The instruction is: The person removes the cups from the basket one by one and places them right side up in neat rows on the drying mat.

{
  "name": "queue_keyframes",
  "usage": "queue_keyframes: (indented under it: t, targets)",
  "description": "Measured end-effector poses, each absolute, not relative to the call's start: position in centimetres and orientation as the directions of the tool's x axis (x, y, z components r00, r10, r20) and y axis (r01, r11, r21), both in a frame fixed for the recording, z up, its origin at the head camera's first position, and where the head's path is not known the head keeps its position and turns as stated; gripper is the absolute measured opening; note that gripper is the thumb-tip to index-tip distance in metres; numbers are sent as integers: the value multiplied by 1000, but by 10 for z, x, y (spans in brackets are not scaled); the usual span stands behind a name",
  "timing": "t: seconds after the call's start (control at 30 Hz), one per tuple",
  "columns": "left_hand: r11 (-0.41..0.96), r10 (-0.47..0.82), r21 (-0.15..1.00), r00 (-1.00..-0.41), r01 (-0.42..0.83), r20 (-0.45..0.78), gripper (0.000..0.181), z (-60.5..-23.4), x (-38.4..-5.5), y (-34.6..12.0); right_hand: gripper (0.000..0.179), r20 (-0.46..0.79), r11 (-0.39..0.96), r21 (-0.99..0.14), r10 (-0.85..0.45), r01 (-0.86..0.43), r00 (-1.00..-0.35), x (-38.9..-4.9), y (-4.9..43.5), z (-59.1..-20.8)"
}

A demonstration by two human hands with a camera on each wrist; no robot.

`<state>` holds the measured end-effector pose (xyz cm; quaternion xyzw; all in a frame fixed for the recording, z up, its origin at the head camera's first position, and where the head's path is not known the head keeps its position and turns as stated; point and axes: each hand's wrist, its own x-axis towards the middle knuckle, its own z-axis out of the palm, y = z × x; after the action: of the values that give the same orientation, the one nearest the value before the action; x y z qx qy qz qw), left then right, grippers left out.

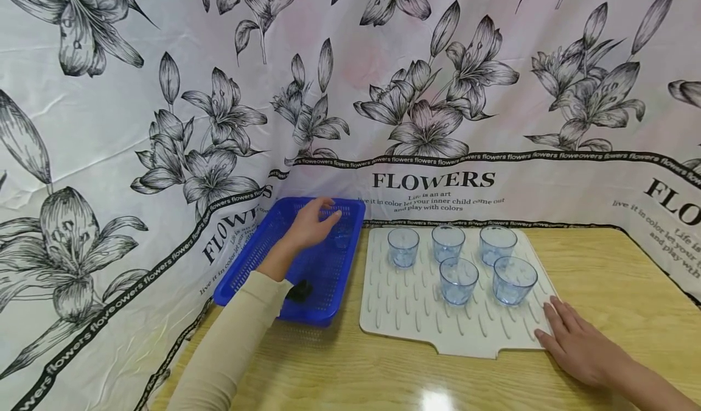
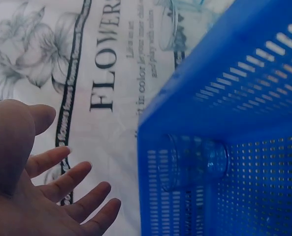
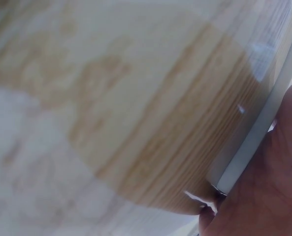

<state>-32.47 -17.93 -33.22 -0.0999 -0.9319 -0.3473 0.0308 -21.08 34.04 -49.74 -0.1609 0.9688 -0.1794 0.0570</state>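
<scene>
My left hand [image 1: 313,222] is over the far part of a blue plastic basket [image 1: 327,315], its fingers spread and holding nothing. In the left wrist view a clear bluish glass [image 2: 197,162] lies on its side inside the basket, apart from the hand. Several matching glasses stand upright on a pale ridged drying mat [image 1: 400,313], among them a front one [image 1: 459,282] and a right one [image 1: 513,282]. My right hand [image 1: 583,344] rests at the mat's right edge, fingers extended and touching it. In the right wrist view that hand [image 3: 269,187] lies along the mat's rim.
A wood-grain table [image 1: 339,374] carries the basket and mat. Behind and to the left hangs a white flower-printed cloth [image 1: 328,94]. Something small and dark [image 1: 300,290] shows by the left sleeve over the basket; its kind cannot be made out.
</scene>
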Motion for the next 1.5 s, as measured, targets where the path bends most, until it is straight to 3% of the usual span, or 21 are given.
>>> queue_keyframes:
  t: [0.8, 1.03, 1.5]
  targets:
    - [690, 41, 724, -997, -18, -63, 57, -353, -371, -197, 76, -47, 882, -372, -329, -289, -943, -210, 342, -497]
    - [644, 42, 761, -988, -85, -146, 69, -365, -377, -203, 77, -49, 886, -368, -322, -283, -945, -210, 342, -501]
    - [680, 37, 723, -979, -123, -201, 95, -389, -387, -201, 77, -54, 889, -366, -316, -275, -947, -208, 340, -497]
